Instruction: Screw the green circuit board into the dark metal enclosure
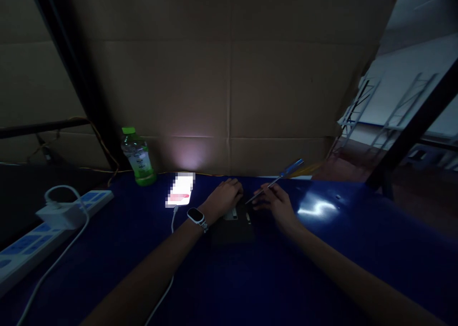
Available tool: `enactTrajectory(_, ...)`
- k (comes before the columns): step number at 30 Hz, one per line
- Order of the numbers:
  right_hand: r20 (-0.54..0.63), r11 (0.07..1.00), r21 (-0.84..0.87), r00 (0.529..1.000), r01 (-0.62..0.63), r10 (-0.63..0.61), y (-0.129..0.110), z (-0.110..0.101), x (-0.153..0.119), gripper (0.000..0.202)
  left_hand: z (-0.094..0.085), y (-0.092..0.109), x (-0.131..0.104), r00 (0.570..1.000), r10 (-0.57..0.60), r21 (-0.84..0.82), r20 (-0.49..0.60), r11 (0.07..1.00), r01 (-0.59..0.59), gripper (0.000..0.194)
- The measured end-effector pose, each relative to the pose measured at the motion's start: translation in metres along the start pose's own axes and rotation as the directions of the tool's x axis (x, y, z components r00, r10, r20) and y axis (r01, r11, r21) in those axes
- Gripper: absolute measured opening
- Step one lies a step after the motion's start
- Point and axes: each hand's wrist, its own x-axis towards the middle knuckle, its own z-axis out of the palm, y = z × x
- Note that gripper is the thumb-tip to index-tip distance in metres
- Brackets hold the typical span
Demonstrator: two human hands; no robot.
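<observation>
A dark, flat, boxy device [234, 233] lies on the blue table, with a pale label partly visible on top. My left hand [224, 197] rests over its far left part, fingers together and bent; what they hold, if anything, is hidden. Just right of the device, my right hand [275, 203] grips the metal shaft of a screwdriver [291, 168] between thumb and fingers. The blue clear handle points up and to the right, and the tip slants down to the device's far right edge.
A lit phone [181, 190] with a white cable lies left of my hands. Behind it stands a green-capped bottle [139, 159]. A white power strip [30, 242] with a plugged-in adapter [60, 214] runs along the left. Cardboard [229, 78] rises behind the blue table [286, 288].
</observation>
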Motion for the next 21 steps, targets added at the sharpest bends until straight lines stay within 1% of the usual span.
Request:
enactTrajectory(2, -0.006, 1.000, 0.011, 1.000, 0.004, -0.004, 0.000, 0.001, -0.001, 0.031, -0.001, 0.002, -0.001, 1.000, 0.005, 0.056, 0.009, 0.998, -0.006, 0.010)
enactTrajectory(4, -0.008, 1.000, 0.015, 1.000, 0.009, -0.009, 0.000, 0.002, -0.002, 0.031, 0.000, 0.004, -0.001, 1.000, 0.014, 0.078, 0.010, 0.997, -0.015, 0.011)
enactTrajectory(6, -0.005, 1.000, 0.027, 1.000, 0.001, -0.001, 0.000, 0.002, -0.002, 0.031, 0.000, 0.006, 0.000, 1.000, 0.017, 0.070, 0.005, 0.997, -0.017, 0.012)
enactTrajectory(9, -0.001, 0.998, 0.051, 1.000, -0.022, 0.022, 0.001, 0.002, -0.002, 0.031, -0.001, 0.005, 0.003, 1.000, -0.009, 0.033, -0.019, 0.999, 0.010, 0.012)
enactTrajectory(11, -0.005, 0.998, 0.060, 0.999, -0.032, 0.032, 0.001, 0.001, -0.002, 0.030, -0.001, 0.002, 0.003, 0.999, -0.028, -0.030, -0.045, 0.999, 0.026, 0.010)
enactTrajectory(13, -0.006, 0.998, 0.059, 0.999, -0.039, 0.039, 0.002, 0.001, -0.002, 0.029, -0.001, -0.002, -0.001, 0.996, -0.046, -0.129, -0.073, 0.991, 0.036, 0.010)
enactTrajectory(16, -0.002, 0.996, 0.065, 0.998, -0.055, 0.055, 0.002, 0.002, -0.003, 0.028, 0.000, -0.010, -0.014, 0.987, -0.105, -0.294, -0.125, 0.954, 0.064, 0.011)
enactTrajectory(19, 0.002, 0.990, 0.110, 0.996, -0.089, 0.089, 0.001, 0.005, -0.006, 0.032, 0.003, -0.012, -0.028, 0.965, -0.180, -0.403, -0.189, 0.911, 0.091, 0.010)
enactTrajectory(21, 0.014, 0.981, 0.154, 0.993, -0.119, 0.118, 0.002, 0.008, -0.008, 0.035, 0.004, -0.010, -0.034, 0.948, -0.223, -0.432, -0.228, 0.896, 0.107, 0.011)
